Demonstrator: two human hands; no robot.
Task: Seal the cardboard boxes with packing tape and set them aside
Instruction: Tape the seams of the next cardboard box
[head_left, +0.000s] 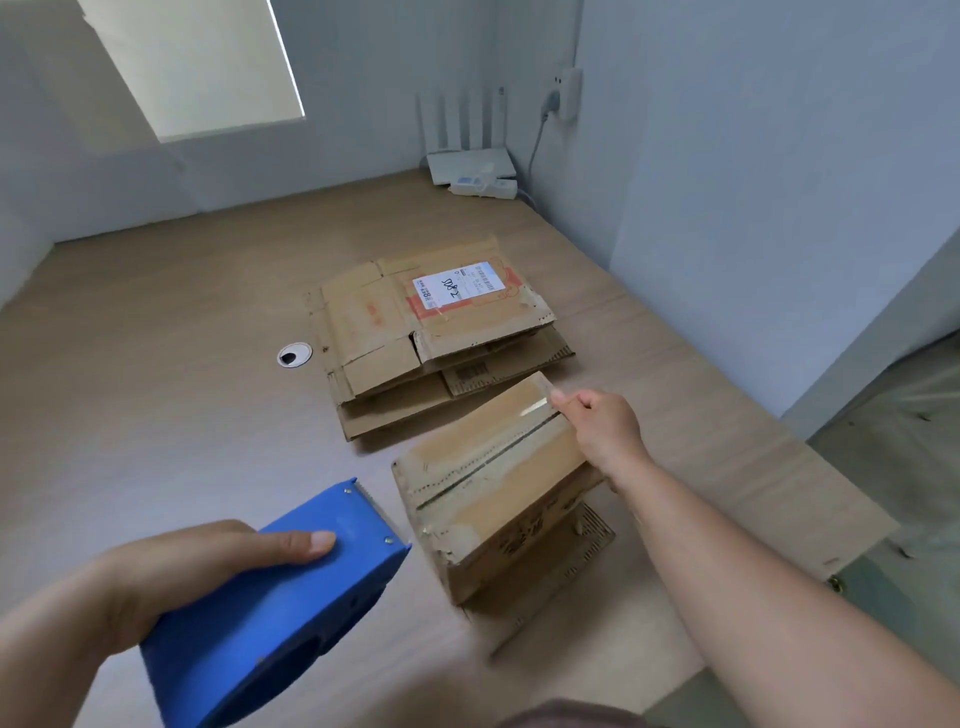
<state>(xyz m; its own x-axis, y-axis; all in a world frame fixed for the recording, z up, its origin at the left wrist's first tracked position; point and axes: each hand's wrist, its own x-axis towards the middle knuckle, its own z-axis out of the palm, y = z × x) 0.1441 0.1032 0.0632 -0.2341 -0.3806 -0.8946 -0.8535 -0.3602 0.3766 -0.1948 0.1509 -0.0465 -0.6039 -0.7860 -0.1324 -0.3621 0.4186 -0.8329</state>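
**Box closed, dispenser in hand**

The left hand (171, 582) is curled around a blue plastic tape dispenser (275, 597) just left of the cardboard box (498, 478). The right hand (605, 431) pinches the box's far top edge, where glossy tape covers the closed seam. The contents are hidden. Flattened cartons (431, 332) are stacked beyond the box.

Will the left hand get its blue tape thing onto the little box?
Probably yes. The left hand holds the tape dispenser right beside the box, nothing between; the right hand only grips its far end.
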